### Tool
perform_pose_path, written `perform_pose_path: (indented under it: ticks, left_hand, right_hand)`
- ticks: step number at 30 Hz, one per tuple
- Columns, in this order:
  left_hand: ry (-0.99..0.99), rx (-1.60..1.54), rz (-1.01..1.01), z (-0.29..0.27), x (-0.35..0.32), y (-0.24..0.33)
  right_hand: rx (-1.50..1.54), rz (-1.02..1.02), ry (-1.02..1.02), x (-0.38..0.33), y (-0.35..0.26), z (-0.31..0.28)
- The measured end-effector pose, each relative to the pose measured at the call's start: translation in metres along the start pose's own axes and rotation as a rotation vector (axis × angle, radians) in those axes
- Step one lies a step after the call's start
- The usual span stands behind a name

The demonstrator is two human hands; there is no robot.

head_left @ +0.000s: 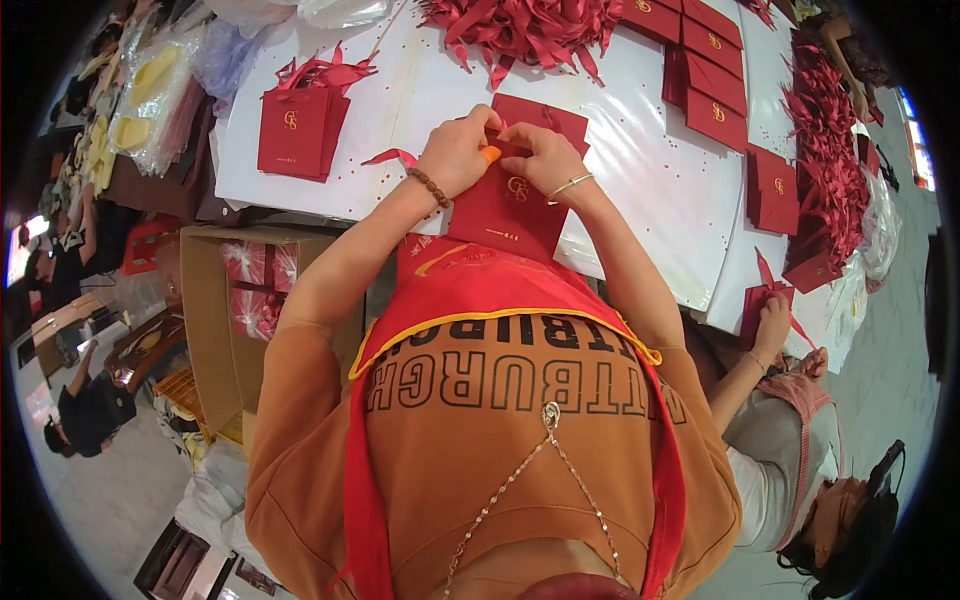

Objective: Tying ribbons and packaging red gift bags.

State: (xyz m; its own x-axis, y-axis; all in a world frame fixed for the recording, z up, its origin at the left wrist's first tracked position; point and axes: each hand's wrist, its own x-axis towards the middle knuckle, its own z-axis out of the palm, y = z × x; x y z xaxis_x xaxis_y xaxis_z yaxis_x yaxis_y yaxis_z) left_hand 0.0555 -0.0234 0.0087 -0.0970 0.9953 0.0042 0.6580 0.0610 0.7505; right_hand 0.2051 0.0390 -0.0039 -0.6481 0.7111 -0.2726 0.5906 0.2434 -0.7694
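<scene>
A red paper gift bag (500,215) with gold print lies at the table's front edge, against my apron. Over its top edge my left hand (458,150) and my right hand (548,162) meet, fingers bent and pinched together. An orange cover sits on a digit of the left hand. From beside that hand a red ribbon (392,157) sticks out to the left; its other end is hidden by my fingers. Another red bag or flap (550,115) lies just beyond my hands. What exactly each fingertip pinches is too small to tell.
A stack of red gift bags with ribbons (295,130) lies to the left. A heap of red ribbons (530,30) is at the back, more bags (715,115) at the back right. A cardboard box (215,330) stands left; a co-worker's hand (770,325) handles a bag at right.
</scene>
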Motion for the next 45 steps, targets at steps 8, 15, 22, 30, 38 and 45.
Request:
perform_pose_path:
  ticks: [8,15,22,30,38,45]
  left_hand:
    - [-0.032,0.14,0.092,-0.011,0.012,-0.025]
    - [-0.93,-0.005,-0.107,-0.026,0.067,-0.033]
    - [-0.44,-0.002,-0.19,-0.007,0.072,-0.025]
    - [-0.026,-0.442,-0.441,-0.036,0.041,-0.064]
    - [-0.126,0.4,0.27,-0.039,-0.064,-0.111]
    - [-0.21,-0.645,-0.338,-0.062,-0.085,-0.109]
  right_hand:
    - [-0.388,-0.226,0.218,-0.022,-0.007,0.004]
    - [-0.459,-0.47,0.357,-0.025,-0.007,0.014]
    - [-0.332,-0.425,0.321,-0.026,-0.012,0.007]
    - [-0.285,-0.087,0.217,-0.006,0.024,0.014]
    - [-0.258,-0.068,0.202,0.001,0.038,0.017]
    - [-0.276,-0.124,0.252,0.0,0.041,0.018]
